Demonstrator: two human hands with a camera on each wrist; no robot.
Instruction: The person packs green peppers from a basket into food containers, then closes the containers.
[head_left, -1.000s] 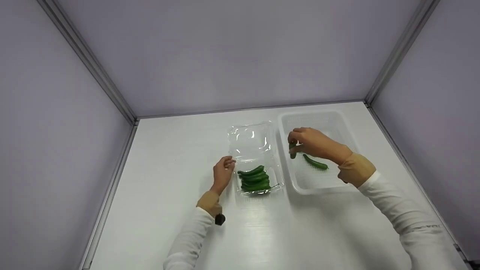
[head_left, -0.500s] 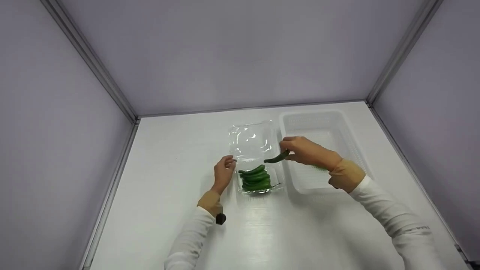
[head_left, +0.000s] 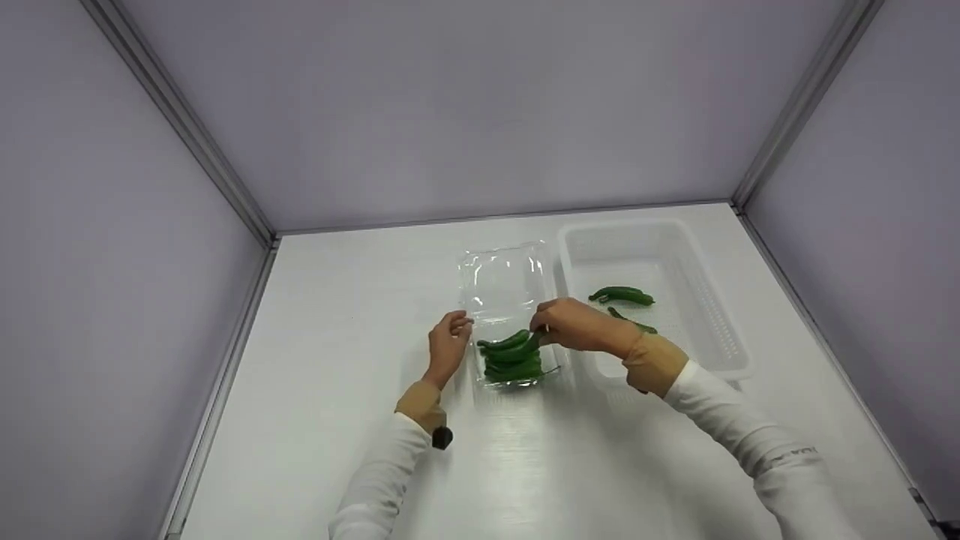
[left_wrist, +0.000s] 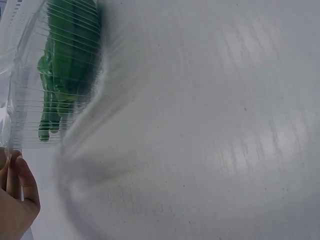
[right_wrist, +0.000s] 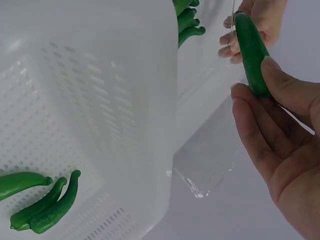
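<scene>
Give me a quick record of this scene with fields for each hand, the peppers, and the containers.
Right hand: right hand pinches a green pepper over the clear clamshell tray.
Left hand: left hand touches the clamshell's left edge, fingers curled at its rim.
Peppers in clamshell: a pile of green peppers in the near half.
Peppers in basket: the wrist view shows three loose peppers on the perforated floor.
Basket: white plastic basket, right of the clamshell.
Surface: white table.
</scene>
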